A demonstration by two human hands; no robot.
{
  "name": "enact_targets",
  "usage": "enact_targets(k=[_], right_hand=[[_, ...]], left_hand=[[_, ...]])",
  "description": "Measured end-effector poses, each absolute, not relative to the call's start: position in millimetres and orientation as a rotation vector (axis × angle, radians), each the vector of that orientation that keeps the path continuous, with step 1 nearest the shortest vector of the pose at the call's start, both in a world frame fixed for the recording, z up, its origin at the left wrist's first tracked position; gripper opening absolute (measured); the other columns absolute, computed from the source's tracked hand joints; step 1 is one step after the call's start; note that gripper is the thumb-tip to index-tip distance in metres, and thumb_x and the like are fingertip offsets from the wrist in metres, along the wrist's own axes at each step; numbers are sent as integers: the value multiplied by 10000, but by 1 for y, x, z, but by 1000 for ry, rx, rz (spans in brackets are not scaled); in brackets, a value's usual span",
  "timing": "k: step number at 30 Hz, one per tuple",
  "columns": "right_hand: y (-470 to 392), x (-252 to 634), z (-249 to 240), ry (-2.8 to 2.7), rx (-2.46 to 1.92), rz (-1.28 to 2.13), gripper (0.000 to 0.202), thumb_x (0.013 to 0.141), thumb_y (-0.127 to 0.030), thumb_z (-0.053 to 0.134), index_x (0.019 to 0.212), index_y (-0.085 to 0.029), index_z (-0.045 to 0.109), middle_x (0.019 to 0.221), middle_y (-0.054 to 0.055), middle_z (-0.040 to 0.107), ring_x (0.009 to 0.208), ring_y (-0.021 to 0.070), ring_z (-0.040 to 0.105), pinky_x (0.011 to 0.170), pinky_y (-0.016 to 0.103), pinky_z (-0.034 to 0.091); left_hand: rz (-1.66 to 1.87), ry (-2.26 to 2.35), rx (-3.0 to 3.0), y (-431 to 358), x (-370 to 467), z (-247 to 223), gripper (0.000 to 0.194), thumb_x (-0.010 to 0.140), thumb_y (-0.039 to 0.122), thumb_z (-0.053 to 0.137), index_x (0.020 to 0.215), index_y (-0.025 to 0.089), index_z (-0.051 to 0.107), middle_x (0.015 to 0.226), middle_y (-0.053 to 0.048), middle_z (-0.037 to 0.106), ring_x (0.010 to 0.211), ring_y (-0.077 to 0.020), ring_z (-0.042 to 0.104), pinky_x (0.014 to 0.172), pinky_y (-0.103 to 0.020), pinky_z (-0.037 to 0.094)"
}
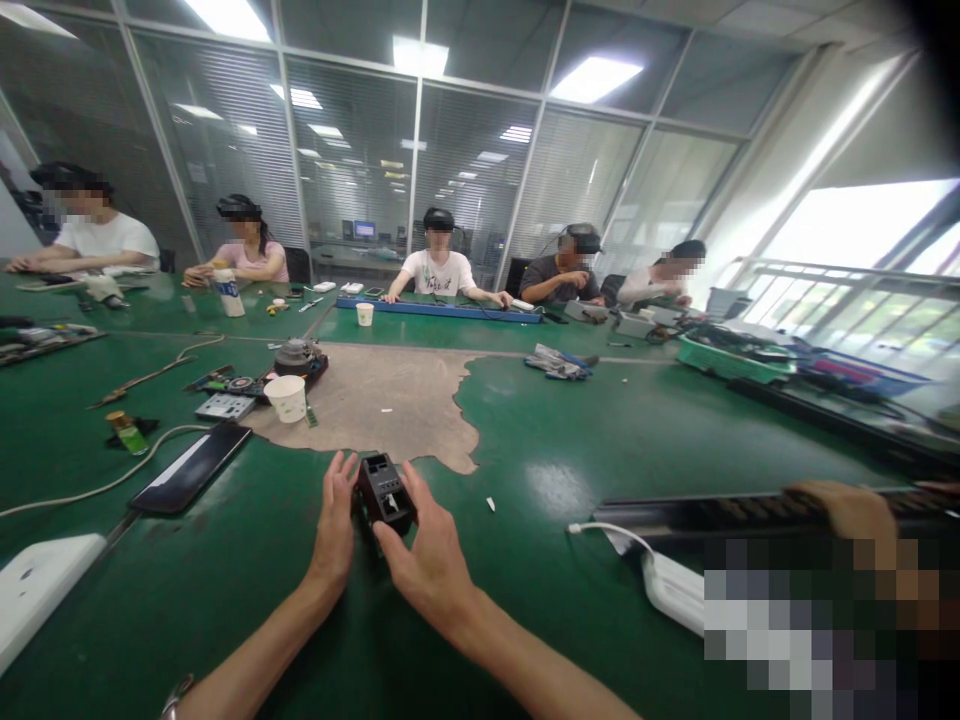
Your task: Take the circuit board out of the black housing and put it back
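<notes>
A small black plastic box point(386, 492) with socket-like openings on its top rests on the green table in front of me, between my two hands. My left hand point(335, 520) is along its left side, fingers stretched out and a little apart; whether they touch the box I cannot tell. From the right, my right hand point(431, 550) grips the box, with the thumb at its near edge and the fingers along its far right side. A small pale mark or scrap shows on top of the box. The undersides of my fingers are hidden.
Left are a black phone point(191, 468), a white power strip point(45, 590), a green-filled bottle point(127, 432) and a paper cup point(286, 398). A brown sheet point(390, 400) lies ahead. Gloves point(559, 362) sit beyond. At right, another person's hand point(855, 510) rests on a long black part. Several people sit opposite.
</notes>
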State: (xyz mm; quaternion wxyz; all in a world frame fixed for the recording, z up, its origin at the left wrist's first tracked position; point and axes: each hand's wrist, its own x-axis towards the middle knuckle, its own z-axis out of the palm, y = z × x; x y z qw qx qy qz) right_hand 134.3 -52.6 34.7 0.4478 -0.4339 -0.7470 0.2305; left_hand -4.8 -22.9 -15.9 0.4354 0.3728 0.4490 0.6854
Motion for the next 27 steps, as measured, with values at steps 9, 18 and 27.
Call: enact_targets(k=[9,18,27], right_hand=[[-48,125,22,-1989,-1113,459,833,760,-224,668,1486,-151,265,1470,154,420,1358,304,396,1126,488,346],[-57,133,3,-1975,-1227,389,953,721,-367,728,1499,-137,227,1345,179,519,1232,366,483,1068,555,373],[-57,138,19,-2051,-1413,298,466,724,-421,727,1098,-186,576,1041,111,642,959,306,612,830,444,508]], left_hand=[[1744,1156,957,-22,-6,-15,566,950,547,331,1443,270,351,1486,-102,421,1366,-217,404,1152,-439,273],[1747,1170,953,-19,-5,-19,572,956,542,316,1449,252,343,1480,-113,429,1355,-214,419,1154,-443,265],[1746,1190,968,-21,-4,-15,561,951,555,313,1434,276,367,1479,-105,432,1356,-216,417,1153,-447,255]])
